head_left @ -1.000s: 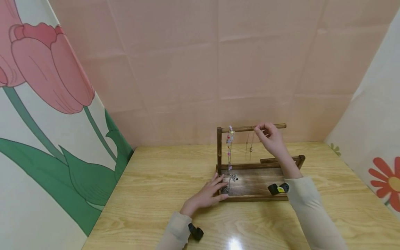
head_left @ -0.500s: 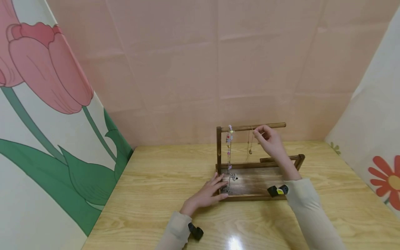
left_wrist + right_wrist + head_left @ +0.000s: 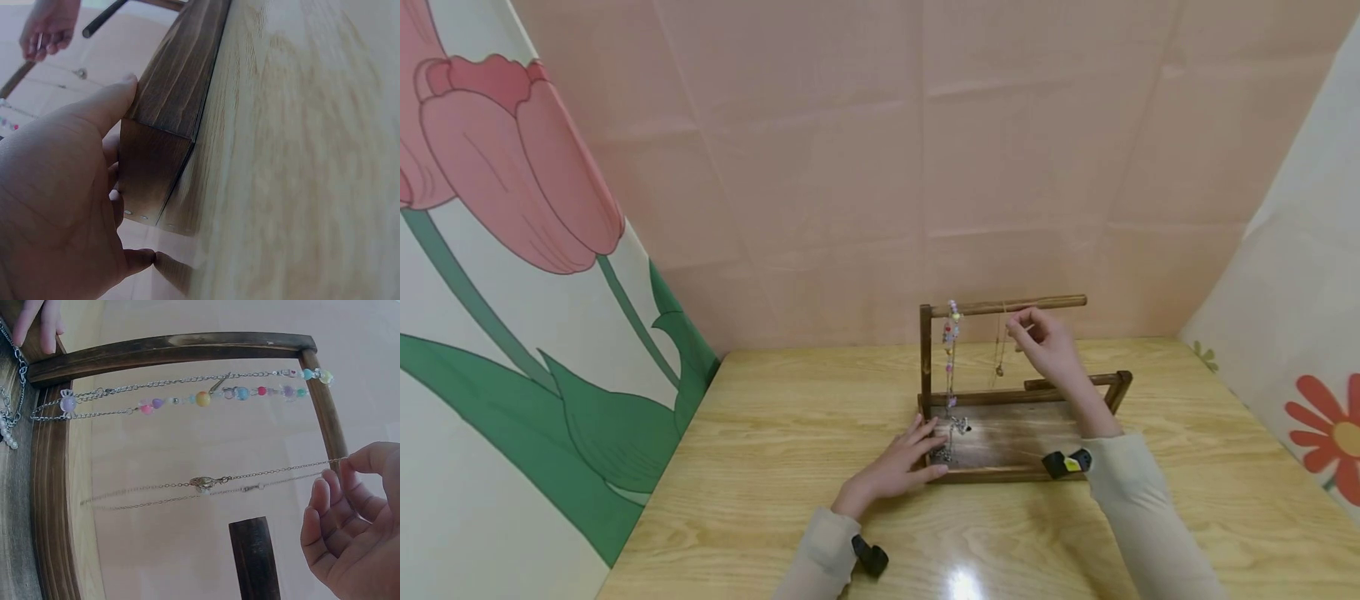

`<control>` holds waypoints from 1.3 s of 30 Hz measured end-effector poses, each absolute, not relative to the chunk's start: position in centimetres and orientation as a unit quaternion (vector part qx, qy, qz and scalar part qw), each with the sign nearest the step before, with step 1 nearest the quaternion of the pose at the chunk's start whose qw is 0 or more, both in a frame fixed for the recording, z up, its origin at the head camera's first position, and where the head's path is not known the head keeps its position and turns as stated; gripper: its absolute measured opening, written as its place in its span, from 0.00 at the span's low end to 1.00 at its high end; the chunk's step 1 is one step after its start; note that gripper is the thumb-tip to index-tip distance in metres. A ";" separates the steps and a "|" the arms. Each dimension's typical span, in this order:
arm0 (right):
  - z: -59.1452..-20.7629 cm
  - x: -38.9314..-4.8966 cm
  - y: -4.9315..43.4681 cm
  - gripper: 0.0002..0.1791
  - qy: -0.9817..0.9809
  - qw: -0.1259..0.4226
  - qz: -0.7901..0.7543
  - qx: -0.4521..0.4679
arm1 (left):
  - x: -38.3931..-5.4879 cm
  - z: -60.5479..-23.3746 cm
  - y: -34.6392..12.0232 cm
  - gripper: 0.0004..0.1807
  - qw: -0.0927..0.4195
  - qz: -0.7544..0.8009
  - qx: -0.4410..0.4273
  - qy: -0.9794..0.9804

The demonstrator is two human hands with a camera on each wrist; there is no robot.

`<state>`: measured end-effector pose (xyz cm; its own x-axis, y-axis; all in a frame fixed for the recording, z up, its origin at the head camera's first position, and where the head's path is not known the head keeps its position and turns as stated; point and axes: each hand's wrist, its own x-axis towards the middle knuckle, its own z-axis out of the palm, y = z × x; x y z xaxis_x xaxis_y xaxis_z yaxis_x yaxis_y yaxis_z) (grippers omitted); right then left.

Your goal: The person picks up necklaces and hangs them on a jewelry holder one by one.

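Observation:
A wooden jewellery stand (image 3: 927, 354) with a top bar and a shallow tray stands on the table. My right hand (image 3: 1048, 346) is just below the bar; in the right wrist view its thumb and forefinger pinch the chain of a thin gold necklace (image 3: 206, 482) near the bar. The chain hangs in a loop with a small pendant. My left hand (image 3: 895, 465) rests at the tray's front left corner, fingers spread over the side, thumb along the front rail (image 3: 178, 69). A colourful beaded necklace (image 3: 203, 399) hangs on the bar's left part.
A silver chain (image 3: 958, 426) lies in the tray's left end. At the stand's back right is a lower, shorter wooden bar (image 3: 255, 556). The wood-grain table (image 3: 775, 417) meets a pink backdrop (image 3: 820, 208) behind.
My right hand has come down slightly from the bar, and the gold necklace now shows looped over the bar beside the fingertips. My left hand has stayed on the stand's corner.

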<state>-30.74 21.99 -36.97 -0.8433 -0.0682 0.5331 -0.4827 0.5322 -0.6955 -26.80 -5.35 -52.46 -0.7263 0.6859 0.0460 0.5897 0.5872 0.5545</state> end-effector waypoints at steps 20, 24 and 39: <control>-36.8 -29.1 21.3 0.09 -0.842 0.229 0.455 0.176 | -26.8 -52.4 -5.3 0.34 0.090 0.280 0.358 0.886; -37.1 -29.0 21.3 0.08 -0.840 0.227 0.459 0.179 | -26.8 -52.4 -5.3 0.34 0.091 0.280 0.357 0.886; -40.3 -30.8 22.1 0.09 -0.840 0.205 0.475 0.165 | -26.8 -52.5 -5.3 0.34 0.090 0.279 0.356 0.887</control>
<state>-30.81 22.12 -40.31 -0.8618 -0.0821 0.5006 -0.4712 0.4952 -0.7299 -26.79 -5.31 -52.52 -0.7300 0.6823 0.0387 0.5819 0.5908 0.5589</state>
